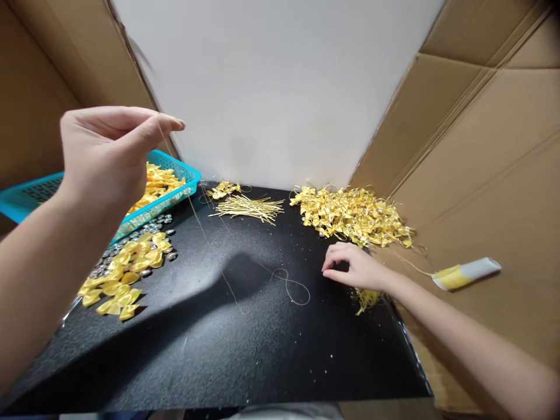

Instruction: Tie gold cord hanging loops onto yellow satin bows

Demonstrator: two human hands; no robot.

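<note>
My left hand is raised above the left of the black mat, thumb and fingers pinched on a thin gold thread. The thread runs down to the mat and curls into a loop near the middle. My right hand rests on the mat at the right, fingers curled down at the near edge of a big pile of finished yellow ribbon pieces. A few yellow pieces lie under its wrist. Whether its fingers hold anything is hidden.
A turquoise basket with yellow ribbon bows stands at the back left. Loose yellow bows and small silver beads lie beside it. A bundle of cut gold strands sits at the back. A thread spool lies on cardboard at right.
</note>
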